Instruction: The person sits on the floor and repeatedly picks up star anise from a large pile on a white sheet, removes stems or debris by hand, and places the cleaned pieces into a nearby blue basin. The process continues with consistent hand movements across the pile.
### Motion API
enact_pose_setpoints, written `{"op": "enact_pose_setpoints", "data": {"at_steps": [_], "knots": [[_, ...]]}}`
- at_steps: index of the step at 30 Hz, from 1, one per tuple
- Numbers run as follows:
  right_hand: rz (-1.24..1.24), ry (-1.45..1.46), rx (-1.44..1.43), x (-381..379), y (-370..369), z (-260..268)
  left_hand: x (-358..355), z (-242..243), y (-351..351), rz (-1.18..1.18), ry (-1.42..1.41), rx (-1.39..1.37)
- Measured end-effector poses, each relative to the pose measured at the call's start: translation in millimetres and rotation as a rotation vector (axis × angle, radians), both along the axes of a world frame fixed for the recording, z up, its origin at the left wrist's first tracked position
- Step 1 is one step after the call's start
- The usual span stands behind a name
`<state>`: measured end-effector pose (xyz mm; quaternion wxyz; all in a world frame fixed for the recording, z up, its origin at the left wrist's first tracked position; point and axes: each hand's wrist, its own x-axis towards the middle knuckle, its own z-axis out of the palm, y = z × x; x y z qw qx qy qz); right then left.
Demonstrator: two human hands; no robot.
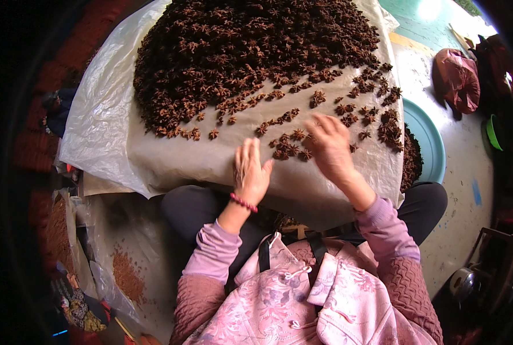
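A large heap of dried star anise point(247, 51) covers the far part of the table, on a translucent plastic sheet point(187, 159). My left hand point(252, 170) is over the sheet's near part, fingers extended and thumb apart, holding nothing. My right hand point(329, 146), blurred, is bent over the sheet beside a small cluster of star anise point(285, 148). Its fingertips are partly hidden, so whether it holds a piece cannot be told. More loose pieces point(366, 114) are scattered between this hand and the right edge.
A light-blue basin point(431, 142) holding dark brown material stands below the table's right edge. Beyond it are a reddish sack point(457, 79) and a green bowl point(493, 133) on the floor. Reddish-brown crumbs point(127, 274) lie at lower left. Other people point(81, 308) are at the left.
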<state>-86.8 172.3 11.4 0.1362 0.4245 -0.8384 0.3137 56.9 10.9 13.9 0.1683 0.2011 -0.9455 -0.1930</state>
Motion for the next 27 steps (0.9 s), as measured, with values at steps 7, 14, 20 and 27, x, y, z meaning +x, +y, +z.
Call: {"op": "enact_pose_setpoints", "data": {"at_steps": [7,14,20,27], "knots": [[0.171,0.106,0.282,-11.8,-23.8,-23.2,-92.5,-28.2,4.4,0.027,-0.245,-0.024],[-0.203,0.17,0.204,-54.9,50.0,-16.3,-128.3,-19.1,17.4,-0.476,0.134,0.109],[0.205,0.273,0.396,-36.8,33.3,-17.2,-150.8,68.2,-154.2,-0.008,0.513,-0.361],[0.343,0.116,0.345,-26.0,25.2,-17.0,-232.8,146.1,-328.6,0.412,0.34,-0.18]]}}
